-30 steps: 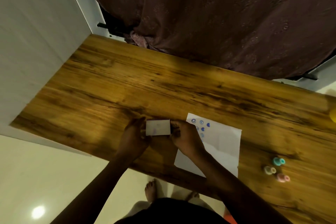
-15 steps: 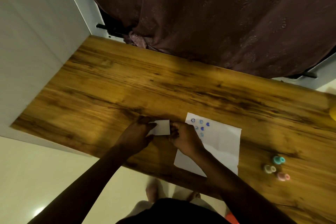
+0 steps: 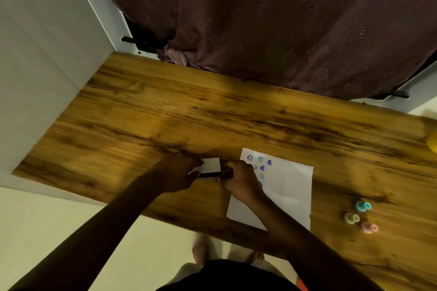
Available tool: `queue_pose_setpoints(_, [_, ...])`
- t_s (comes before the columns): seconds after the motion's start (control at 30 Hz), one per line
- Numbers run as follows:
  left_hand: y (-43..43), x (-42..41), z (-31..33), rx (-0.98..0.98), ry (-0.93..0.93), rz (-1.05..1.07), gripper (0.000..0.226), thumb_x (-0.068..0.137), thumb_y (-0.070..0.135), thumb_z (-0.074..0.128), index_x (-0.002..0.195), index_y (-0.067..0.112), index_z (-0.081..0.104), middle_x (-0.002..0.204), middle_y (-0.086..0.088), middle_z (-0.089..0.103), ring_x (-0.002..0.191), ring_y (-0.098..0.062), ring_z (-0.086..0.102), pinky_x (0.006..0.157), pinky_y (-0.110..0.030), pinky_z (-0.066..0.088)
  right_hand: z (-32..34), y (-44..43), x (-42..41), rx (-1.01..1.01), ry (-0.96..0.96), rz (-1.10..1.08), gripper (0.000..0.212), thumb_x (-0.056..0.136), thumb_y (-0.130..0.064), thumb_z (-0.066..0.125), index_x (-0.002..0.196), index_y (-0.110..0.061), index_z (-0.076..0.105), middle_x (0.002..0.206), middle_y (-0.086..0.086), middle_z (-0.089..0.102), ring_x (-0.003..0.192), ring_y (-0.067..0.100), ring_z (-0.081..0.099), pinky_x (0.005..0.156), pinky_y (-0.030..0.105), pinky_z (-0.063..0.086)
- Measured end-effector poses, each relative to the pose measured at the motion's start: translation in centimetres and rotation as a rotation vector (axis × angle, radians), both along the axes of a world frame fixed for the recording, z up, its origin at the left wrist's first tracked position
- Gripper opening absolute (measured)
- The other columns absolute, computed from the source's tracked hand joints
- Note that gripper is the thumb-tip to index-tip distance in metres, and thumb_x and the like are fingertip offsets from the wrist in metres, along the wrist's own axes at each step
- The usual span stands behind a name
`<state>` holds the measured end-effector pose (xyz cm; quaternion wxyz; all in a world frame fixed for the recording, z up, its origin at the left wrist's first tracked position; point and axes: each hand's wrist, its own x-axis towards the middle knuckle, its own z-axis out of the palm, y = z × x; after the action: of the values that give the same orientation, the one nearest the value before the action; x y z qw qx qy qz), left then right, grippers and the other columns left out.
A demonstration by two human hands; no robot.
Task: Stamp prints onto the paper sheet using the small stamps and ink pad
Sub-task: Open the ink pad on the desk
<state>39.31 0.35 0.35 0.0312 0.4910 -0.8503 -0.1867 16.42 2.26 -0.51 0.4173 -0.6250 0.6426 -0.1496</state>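
A small white ink pad case [image 3: 211, 165] sits on the wooden table [image 3: 236, 120] just left of the paper sheet [image 3: 287, 186]. My left hand [image 3: 179, 172] grips the case's lid at its left end, and the lid is tilted up, showing a dark gap beneath. My right hand [image 3: 238, 178] holds the case's base at the right end. The paper carries several blue prints [image 3: 260, 164] near its upper left corner. Three small stamps lie to the right: teal [image 3: 363, 206], cream [image 3: 351, 218] and pink [image 3: 369, 227].
A dark curtain [image 3: 260, 19] hangs along the table's far edge. A pale wall panel [image 3: 42, 66] borders the left side. A yellow object [image 3: 433, 141] shows at the right edge. My feet [image 3: 201, 251] stand on the floor below the near edge.
My left hand has shifted over the case's left end and lifted the lid, so the case has gone from shut and flat to partly open. My right hand has stayed at the right end.
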Motion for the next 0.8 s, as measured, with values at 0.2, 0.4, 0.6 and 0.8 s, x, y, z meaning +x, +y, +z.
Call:
queue_pose_setpoints(0.2, [-2.0, 0.1, 1.9, 0.042, 0.051, -0.01, 0.031, 0.096, 0.016, 0.063, 0.123, 0.006, 0.076, 0.118, -0.02, 0.077, 0.106, -0.04, 0.073, 0.089, -0.043, 0.056, 0.0, -0.2, 0.4, 0.001, 0.031, -0.026, 0.034, 0.093, -0.027, 0.073, 0.125, -0.015, 0.069, 0.123, 0.005, 0.073, 0.118, 0.021, 0.067, 0.1, 0.03, 0.052])
queue_pose_setpoints(0.4, [-5.1, 0.0, 2.5, 0.165, 0.092, 0.028, 0.031, 0.104, 0.012, 0.055, 0.131, 0.012, 0.071, 0.123, -0.01, 0.076, 0.101, -0.021, 0.07, 0.076, -0.027, 0.045, -0.2, -0.1, 0.5, 0.0, 0.022, -0.034, 0.031, 0.097, -0.023, 0.068, 0.127, -0.017, 0.069, 0.122, 0.004, 0.074, 0.115, 0.019, 0.068, 0.092, 0.021, 0.045])
queue_pose_setpoints(0.6, [-6.5, -0.2, 1.9, 0.157, 0.109, 0.062, 0.033, 0.102, 0.007, 0.055, 0.132, 0.009, 0.069, 0.127, -0.012, 0.075, 0.113, -0.027, 0.069, 0.083, -0.028, 0.05, -0.3, -0.1, 0.3, 0.031, -0.002, -0.03, 0.039, 0.095, -0.022, 0.072, 0.133, -0.015, 0.065, 0.121, 0.004, 0.073, 0.114, 0.017, 0.068, 0.094, 0.02, 0.045])
queue_pose_setpoints(0.8, [-7.8, -0.4, 0.3, 0.164, 0.09, 0.09, 0.033, 0.101, 0.009, 0.057, 0.133, 0.011, 0.068, 0.128, -0.013, 0.072, 0.117, -0.028, 0.065, 0.086, -0.027, 0.045, -0.6, 0.0, 0.4, 0.034, 0.015, -0.025, 0.04, 0.093, -0.021, 0.074, 0.13, -0.012, 0.065, 0.118, 0.005, 0.073, 0.11, 0.018, 0.068, 0.088, 0.017, 0.043])
